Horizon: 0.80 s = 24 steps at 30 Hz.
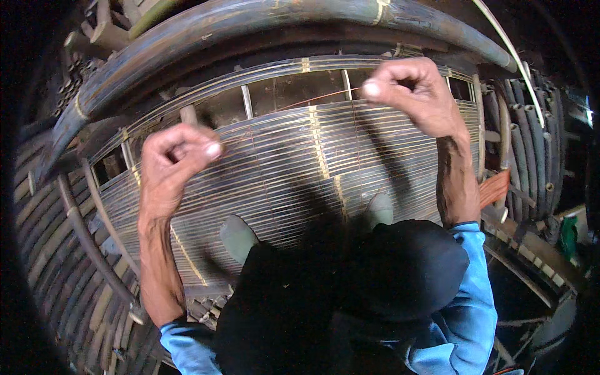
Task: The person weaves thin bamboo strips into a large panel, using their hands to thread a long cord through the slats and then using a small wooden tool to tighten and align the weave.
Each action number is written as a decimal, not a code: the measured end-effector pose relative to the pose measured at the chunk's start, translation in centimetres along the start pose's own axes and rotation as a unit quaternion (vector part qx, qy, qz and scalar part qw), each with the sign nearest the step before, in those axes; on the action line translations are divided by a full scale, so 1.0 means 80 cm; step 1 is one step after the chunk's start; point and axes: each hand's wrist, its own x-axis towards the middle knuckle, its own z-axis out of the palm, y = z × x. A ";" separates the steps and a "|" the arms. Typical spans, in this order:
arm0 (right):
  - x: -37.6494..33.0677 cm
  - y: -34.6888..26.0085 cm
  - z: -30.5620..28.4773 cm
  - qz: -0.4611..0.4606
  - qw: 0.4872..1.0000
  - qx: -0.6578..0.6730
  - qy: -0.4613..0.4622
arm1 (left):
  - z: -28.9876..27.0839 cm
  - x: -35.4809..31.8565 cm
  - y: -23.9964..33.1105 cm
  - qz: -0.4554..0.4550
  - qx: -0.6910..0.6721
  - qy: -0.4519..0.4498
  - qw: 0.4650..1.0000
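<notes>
A thin orange-red cord (pixel 322 97) runs taut, slightly aslant, above a wide panel of narrow slats (pixel 284 162). My right hand (pixel 415 94), raised over the panel's far right part, pinches the cord's right end between thumb and fingers. Lower and to the left, my left hand (pixel 178 159) is closed in a similar pinch near the cord's other end; the cord is hard to follow close to those fingertips. Pale yellow bindings (pixel 317 140) cross the slats in bands. Fine reddish lines also run across the slats below my hands.
A thick dark bamboo pole (pixel 269 22) arches along the far side. Stacked poles lie at left (pixel 69 269) and right (pixel 525 156). An orange-red bundle of strands (pixel 495 187) hangs by the panel's right edge. My greenish-grey shoes (pixel 238 238) rest on the slats.
</notes>
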 end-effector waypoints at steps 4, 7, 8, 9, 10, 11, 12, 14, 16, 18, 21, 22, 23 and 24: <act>-0.008 0.034 -0.011 0.068 0.969 0.236 0.028 | -0.049 -0.012 -0.073 -0.067 -0.067 -0.005 0.996; -0.016 0.053 -0.008 0.061 0.911 0.400 0.080 | -0.061 -0.009 -0.107 -0.111 -0.049 -0.023 0.992; -0.019 0.056 -0.009 0.082 0.890 0.429 0.130 | -0.061 -0.008 -0.115 -0.153 -0.020 -0.017 0.988; -0.023 0.058 -0.009 0.095 0.830 0.521 0.177 | -0.063 -0.006 -0.121 -0.144 -0.036 -0.040 0.988; -0.025 0.059 -0.011 0.075 0.820 0.544 0.164 | -0.063 -0.006 -0.127 -0.167 -0.011 -0.036 0.985; -0.028 0.059 -0.012 0.060 0.810 0.561 0.163 | -0.065 -0.006 -0.132 -0.179 0.019 -0.035 0.983; -0.031 0.058 -0.014 0.072 0.788 0.575 0.206 | -0.067 -0.006 -0.137 -0.174 0.005 -0.037 0.984; -0.037 0.056 -0.013 0.061 0.771 0.585 0.244 | -0.070 -0.009 -0.149 -0.186 -0.014 -0.035 0.982; -0.039 0.057 -0.009 0.035 0.751 0.617 0.232 | -0.074 -0.012 -0.161 -0.176 -0.037 -0.029 0.983; -0.043 0.058 0.000 0.027 0.732 0.649 0.204 | -0.077 -0.016 -0.170 -0.164 -0.050 -0.046 0.984; -0.055 0.059 0.012 0.041 0.761 0.573 0.301 | -0.078 -0.024 -0.180 -0.178 -0.036 -0.067 0.981; -0.059 0.058 0.012 0.049 0.788 0.532 0.305 | -0.076 -0.026 -0.181 -0.179 -0.036 -0.082 0.980; -0.066 0.057 0.013 0.055 0.812 0.488 0.315 | -0.075 -0.029 -0.182 -0.178 -0.031 -0.102 0.978; -0.071 0.055 0.010 0.094 0.828 0.440 0.335 | -0.074 -0.032 -0.182 -0.163 -0.024 -0.110 0.980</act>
